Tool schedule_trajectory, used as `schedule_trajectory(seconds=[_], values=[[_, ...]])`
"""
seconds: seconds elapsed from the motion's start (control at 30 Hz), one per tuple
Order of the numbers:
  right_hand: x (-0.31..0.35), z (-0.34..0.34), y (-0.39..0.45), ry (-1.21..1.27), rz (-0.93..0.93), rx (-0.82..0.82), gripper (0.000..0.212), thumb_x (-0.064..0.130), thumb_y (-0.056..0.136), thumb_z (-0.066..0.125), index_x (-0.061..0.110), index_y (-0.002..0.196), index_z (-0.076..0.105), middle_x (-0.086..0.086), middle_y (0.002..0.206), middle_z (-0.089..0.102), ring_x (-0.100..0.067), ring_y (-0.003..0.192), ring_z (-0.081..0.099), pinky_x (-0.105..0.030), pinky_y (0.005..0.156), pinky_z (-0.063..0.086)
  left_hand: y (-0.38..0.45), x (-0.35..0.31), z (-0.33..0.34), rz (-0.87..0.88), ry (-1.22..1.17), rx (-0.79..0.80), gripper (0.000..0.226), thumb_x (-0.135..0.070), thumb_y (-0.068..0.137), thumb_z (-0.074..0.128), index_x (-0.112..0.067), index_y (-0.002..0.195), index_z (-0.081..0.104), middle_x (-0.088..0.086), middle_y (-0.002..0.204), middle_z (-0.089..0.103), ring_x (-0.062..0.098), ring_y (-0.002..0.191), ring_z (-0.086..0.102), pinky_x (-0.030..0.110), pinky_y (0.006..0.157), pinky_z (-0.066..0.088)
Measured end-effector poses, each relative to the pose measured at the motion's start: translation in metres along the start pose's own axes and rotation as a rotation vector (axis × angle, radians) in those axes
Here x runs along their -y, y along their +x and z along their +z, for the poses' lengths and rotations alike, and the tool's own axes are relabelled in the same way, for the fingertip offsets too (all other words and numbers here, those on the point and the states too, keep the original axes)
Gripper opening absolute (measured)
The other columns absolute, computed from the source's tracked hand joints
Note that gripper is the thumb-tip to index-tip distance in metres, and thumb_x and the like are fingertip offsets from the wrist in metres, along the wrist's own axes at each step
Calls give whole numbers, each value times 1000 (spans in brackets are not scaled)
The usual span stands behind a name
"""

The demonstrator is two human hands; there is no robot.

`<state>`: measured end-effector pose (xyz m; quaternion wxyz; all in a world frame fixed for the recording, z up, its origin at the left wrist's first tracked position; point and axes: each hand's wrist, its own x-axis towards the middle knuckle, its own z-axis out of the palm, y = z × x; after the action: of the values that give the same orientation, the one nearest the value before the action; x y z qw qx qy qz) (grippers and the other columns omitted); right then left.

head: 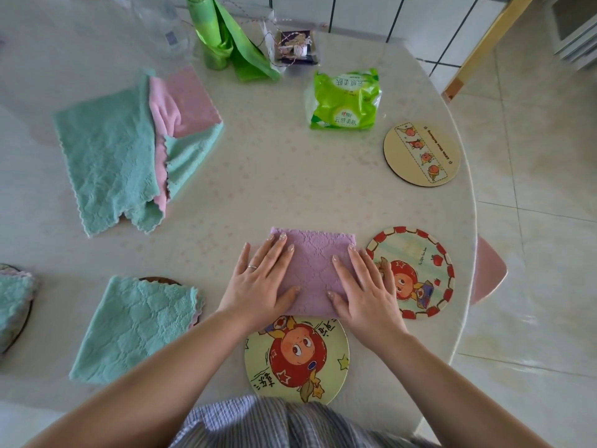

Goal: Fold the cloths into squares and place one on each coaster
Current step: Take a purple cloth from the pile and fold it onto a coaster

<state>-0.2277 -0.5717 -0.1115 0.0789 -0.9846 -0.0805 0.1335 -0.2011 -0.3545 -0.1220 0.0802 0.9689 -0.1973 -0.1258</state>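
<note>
A folded purple cloth [312, 273] is pressed flat on the desk [265, 176] by both hands, palms down with fingers spread. The left hand [258, 282] is laid over the cloth's left edge, the right hand [365, 291] over its right edge; nothing is pinched. Just beneath the wrists, a yellow cartoon coaster [297, 360] is seen, its far rim overlapped by the cloth's near edge. A red-rimmed coaster [416, 273] lies just beside the right hand, partly covered by its fingers, and a tan coaster [421, 153] lies farther beyond it. To the left of the left hand, a folded green cloth [135, 328] rests over a dark coaster [158, 280]. Unfolded green and pink cloths [129, 150] are heaped well beyond the left hand.
</note>
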Motion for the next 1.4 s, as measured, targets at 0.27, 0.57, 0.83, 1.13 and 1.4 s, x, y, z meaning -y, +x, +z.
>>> schedule_trajectory(seconds=[0.27,0.57,0.83,1.13,1.4], values=[[2,-17,-12,401,216,-83,75,39,82,64,21,145,26,4,133,45,-16,124,40,-35,105,34,-25,9,-14,-286,-353,-169,73,-54,85,50,-13,143,31,6,143,40,23,134,31,39,111,22],[15,-30,10,1026,528,58,67,22,85,64,28,143,30,8,120,54,-12,103,53,-27,79,45,-3,-1,-33,-472,-962,-32,48,-22,88,61,-27,132,43,-13,99,58,6,95,56,23,82,40],[21,-42,-23,1467,617,112,58,12,85,66,22,136,40,5,102,63,-16,96,62,-35,78,53,-25,-4,-48,-591,-1329,-28,54,-11,86,63,-21,135,42,2,100,62,11,88,62,24,71,49],[42,-8,-98,1423,544,172,41,7,86,62,25,120,46,-3,101,68,-18,92,66,-39,80,56,-102,-23,-17,-647,-1344,-10,51,-7,85,63,-21,131,46,3,99,64,16,94,63,31,80,52],[48,12,-112,1327,507,102,51,11,85,64,19,132,44,-1,102,68,-16,93,66,-45,85,54,-120,-25,-3,-655,-1272,-37,50,-6,85,64,-17,131,47,3,102,66,16,98,63,43,91,51]])
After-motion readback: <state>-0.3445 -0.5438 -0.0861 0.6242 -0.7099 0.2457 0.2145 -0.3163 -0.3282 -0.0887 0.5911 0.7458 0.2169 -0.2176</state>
